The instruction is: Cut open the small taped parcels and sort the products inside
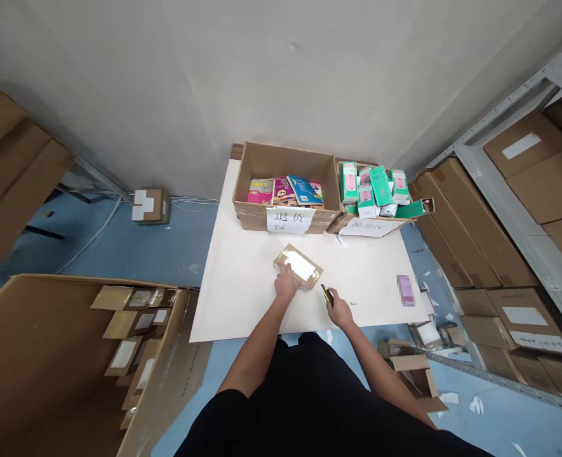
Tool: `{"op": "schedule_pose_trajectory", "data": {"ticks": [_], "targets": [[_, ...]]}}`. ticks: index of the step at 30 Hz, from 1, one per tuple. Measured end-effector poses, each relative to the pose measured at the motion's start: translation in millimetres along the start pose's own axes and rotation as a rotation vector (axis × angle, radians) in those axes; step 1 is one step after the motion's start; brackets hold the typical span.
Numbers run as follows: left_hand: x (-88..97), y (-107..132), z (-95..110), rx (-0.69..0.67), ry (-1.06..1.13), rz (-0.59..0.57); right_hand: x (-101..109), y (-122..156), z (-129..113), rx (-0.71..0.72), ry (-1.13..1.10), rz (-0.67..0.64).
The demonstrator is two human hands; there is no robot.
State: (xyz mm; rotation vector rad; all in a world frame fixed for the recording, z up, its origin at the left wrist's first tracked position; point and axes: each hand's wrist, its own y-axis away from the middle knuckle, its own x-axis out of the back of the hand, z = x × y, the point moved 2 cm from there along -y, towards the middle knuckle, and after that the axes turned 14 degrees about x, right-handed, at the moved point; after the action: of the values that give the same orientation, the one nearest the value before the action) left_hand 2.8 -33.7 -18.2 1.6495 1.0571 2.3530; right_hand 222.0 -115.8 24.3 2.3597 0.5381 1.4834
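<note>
A small flat cardboard parcel with a white label and shiny tape lies on the white table. My left hand rests on its near left corner, fingers curled down onto it. My right hand is closed round a yellow and black box cutter, whose tip points at the parcel's right corner from a short way off.
At the table's far edge stand a labelled carton of books and a carton of green boxes. A big open carton of parcels sits on the floor at my left. Shelves of cartons line the right; cardboard scraps lie below.
</note>
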Motion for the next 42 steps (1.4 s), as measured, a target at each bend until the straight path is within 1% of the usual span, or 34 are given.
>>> {"op": "schedule_pose_trajectory", "data": {"ticks": [3, 5, 7, 9, 11, 13, 15, 17, 19, 22, 24, 27, 30, 32, 34, 38, 42], "targets": [[-28.2, 23, 37, 0.039, -0.014, 0.026, -5, 7, 33, -0.138, -0.319, 0.125], [-47.1, 40, 61, 0.027, -0.039, 0.022, -4, 4, 52, -0.215, -0.484, 0.204], [-63.0, 56, 81, -0.014, -0.088, 0.002, 1, -1, 72, -0.267, -0.588, 0.264], [-73.9, 69, 98, -0.058, -0.154, -0.023, 9, -6, 95, -0.301, -0.659, 0.303], [-78.6, 78, 111, -0.092, -0.219, -0.056, 18, -11, 118, -0.321, -0.715, 0.328], [-76.6, 80, 122, -0.112, -0.263, -0.077, 27, -14, 141, -0.328, -0.774, 0.338], [-69.0, 76, 132, -0.148, -0.271, -0.047, 35, -18, 161, -0.313, -0.847, 0.333], [-59.6, 67, 141, -0.215, -0.253, 0.019, 41, -22, 176, -0.278, -0.941, 0.311], [-53.8, 57, 147, -0.288, -0.246, 0.043, 45, -27, 186, -0.250, -1.024, 0.277], [-55.6, 46, 145, -0.353, -0.294, -0.006, 47, -34, 194, -0.253, -1.050, 0.201], [-60.4, 42, 141, -0.366, -0.325, -0.019, 45, -39, 195, -0.251, -1.033, 0.153], [-66.3, 39, 136, -0.364, -0.345, -0.001, 40, -48, 193, -0.209, -1.009, 0.108], [-68.0, 39, 136, -0.352, -0.355, 0.009, 37, -58, 192, -0.187, -0.938, 0.128], [-67.5, 38, 136, -0.345, -0.358, 0.008, 37, -62, 193, -0.197, -0.912, 0.166], [-66.8, 38, 137, -0.343, -0.360, 0.008, 37, -63, 195, -0.209, -0.914, 0.178], [-65.9, 37, 137, -0.336, -0.367, 0.009, 37, -63, 196, -0.215, -0.890, 0.140], [-65.7, 36, 138, -0.332, -0.392, 0.006, 41, -65, 193, -0.198, -0.809, 0.114]]}}
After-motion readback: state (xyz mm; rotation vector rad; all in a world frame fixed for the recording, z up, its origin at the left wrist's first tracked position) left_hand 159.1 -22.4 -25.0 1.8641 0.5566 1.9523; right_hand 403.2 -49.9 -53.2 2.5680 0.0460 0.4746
